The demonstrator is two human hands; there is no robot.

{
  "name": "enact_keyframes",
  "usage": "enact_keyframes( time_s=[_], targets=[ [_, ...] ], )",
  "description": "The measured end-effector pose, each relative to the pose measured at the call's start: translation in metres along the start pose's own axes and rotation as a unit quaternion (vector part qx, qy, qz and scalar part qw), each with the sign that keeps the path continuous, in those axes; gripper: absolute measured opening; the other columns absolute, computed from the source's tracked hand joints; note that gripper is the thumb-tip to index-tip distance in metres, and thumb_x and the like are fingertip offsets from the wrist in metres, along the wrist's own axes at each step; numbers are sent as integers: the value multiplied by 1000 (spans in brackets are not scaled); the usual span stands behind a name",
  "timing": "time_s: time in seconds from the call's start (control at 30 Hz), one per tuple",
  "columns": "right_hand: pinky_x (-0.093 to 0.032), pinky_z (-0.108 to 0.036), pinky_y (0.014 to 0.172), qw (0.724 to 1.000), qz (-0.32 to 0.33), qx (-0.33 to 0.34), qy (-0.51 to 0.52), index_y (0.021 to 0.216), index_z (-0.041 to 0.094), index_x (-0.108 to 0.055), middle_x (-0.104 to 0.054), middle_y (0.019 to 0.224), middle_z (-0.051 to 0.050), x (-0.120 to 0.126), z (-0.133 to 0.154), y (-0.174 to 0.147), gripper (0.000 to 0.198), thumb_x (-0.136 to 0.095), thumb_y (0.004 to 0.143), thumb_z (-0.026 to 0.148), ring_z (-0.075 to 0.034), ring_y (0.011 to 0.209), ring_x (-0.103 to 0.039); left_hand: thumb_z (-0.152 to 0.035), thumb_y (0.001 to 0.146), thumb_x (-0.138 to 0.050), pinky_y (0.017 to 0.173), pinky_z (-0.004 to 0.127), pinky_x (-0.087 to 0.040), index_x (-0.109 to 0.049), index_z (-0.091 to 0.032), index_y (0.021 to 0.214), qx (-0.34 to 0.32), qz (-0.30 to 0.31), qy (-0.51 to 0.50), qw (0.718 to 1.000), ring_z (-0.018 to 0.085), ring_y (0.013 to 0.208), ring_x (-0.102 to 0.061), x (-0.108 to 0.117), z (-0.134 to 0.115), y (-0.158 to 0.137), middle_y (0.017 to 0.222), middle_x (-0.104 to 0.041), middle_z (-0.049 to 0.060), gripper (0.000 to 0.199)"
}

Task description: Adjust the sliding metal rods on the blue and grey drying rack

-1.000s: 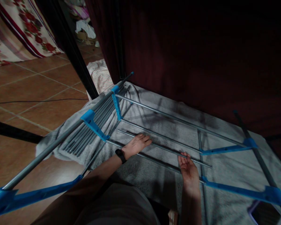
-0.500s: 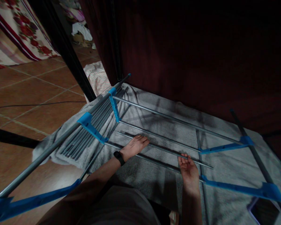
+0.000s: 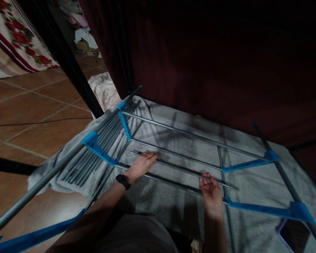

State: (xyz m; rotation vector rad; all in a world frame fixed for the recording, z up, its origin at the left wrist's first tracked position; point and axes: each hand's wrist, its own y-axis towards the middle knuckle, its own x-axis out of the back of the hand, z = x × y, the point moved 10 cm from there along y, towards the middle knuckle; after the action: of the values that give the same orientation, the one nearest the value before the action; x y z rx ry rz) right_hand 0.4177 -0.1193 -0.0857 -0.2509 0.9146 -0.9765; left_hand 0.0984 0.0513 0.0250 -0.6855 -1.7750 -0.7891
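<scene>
A thin grey metal tube (image 3: 179,168) runs crosswise in front of me, and its left end looks doubled, as if a second tube lies alongside. Near that left end, my left hand (image 3: 140,166) is closed over it from above, palm down, with a black band on the wrist. Toward the right end, my right hand (image 3: 211,189) holds it from below, palm up, fingers curled round it. Around both hands stands a rack frame of grey tubes joined by blue plastic brackets (image 3: 101,151). Its front crossbar (image 3: 171,183) passes just nearer to me than the held tube.
Several loose grey tubes (image 3: 94,149) lie side by side at the left on a grey blanket (image 3: 163,200). A phone (image 3: 293,235) rests at the lower right. Dark posts (image 3: 68,66) and a dark red curtain (image 3: 189,70) border the space. Tiled floor (image 3: 28,105) lies left.
My left hand has slid left along the tube, closer to its left end. My right hand keeps its hold. The view has shifted slightly.
</scene>
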Motion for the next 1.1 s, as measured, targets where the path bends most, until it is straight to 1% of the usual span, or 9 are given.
enact_keyframes(
  time_s=[0.13,0.27,0.4,0.53,0.63,0.73,0.87,1.0,1.1],
  targets=[
    [-63,-24,80,1000,-7,-8,16,88,19,-68,-71,86,1,4,0,1,9,-64,83,12,-10,84,-71,-29,105,-49,97,38,-50,-63,-20,120,18,-12,-10,1000,23,103,-68,8,9,-6,112,-71,9,22],
    [-63,-26,83,1000,-9,-11,13,87,20,-69,-72,86,1,6,2,1,10,-63,85,12,-11,85,-72,-30,106,-45,95,37,-50,-65,-21,106,40,0,-6,999,22,95,-67,14,20,-13,103,-71,7,23],
    [-64,-28,84,1000,-21,-9,-18,88,21,-71,-76,94,-1,9,5,1,12,-62,86,13,-13,92,-74,-27,104,-45,100,38,-48,-66,-22,110,61,-9,-1,998,22,100,-67,19,34,-20,108,-71,7,22],
    [-63,-31,92,999,4,8,-46,90,22,-72,-77,103,-3,9,16,0,14,-63,85,13,-14,102,-74,-27,102,-46,103,40,-47,-67,-23,109,78,-30,2,996,22,102,-67,22,49,-26,107,-71,6,23],
    [-62,-28,92,999,-11,27,-40,91,22,-72,-77,102,-2,20,30,2,14,-61,86,13,-13,101,-74,-26,101,-45,101,42,-47,-68,-22,105,93,-52,8,994,24,99,-67,28,60,-30,103,-72,8,24],
    [-62,-26,90,998,-28,43,-34,91,22,-70,-77,98,-1,32,44,6,18,-59,87,10,-11,98,-74,-27,101,-45,106,46,-44,-69,-23,105,115,-87,15,989,26,103,-66,36,71,-35,102,-72,7,24],
    [-63,-25,91,997,-22,66,-24,93,22,-70,-77,100,0,35,56,6,20,-60,85,6,-10,100,-74,-31,102,-42,106,48,-46,-70,-22,110,151,-110,15,982,27,106,-65,41,81,-41,103,-72,9,31],
    [-62,-23,90,993,-22,117,-22,93,22,-70,-76,102,0,27,61,-6,16,-67,83,10,-10,99,-74,-29,100,-38,98,40,-54,-68,-22,118,155,-108,-59,980,25,108,-66,36,85,-41,114,-70,9,36],
    [-63,-25,91,990,-17,136,-27,92,22,-70,-77,102,-1,20,59,-13,12,-72,82,16,-12,98,-74,-29,94,-41,99,39,-54,-70,-22,112,185,-148,-148,960,24,109,-67,37,97,-40,115,-70,8,34]
  ],
)
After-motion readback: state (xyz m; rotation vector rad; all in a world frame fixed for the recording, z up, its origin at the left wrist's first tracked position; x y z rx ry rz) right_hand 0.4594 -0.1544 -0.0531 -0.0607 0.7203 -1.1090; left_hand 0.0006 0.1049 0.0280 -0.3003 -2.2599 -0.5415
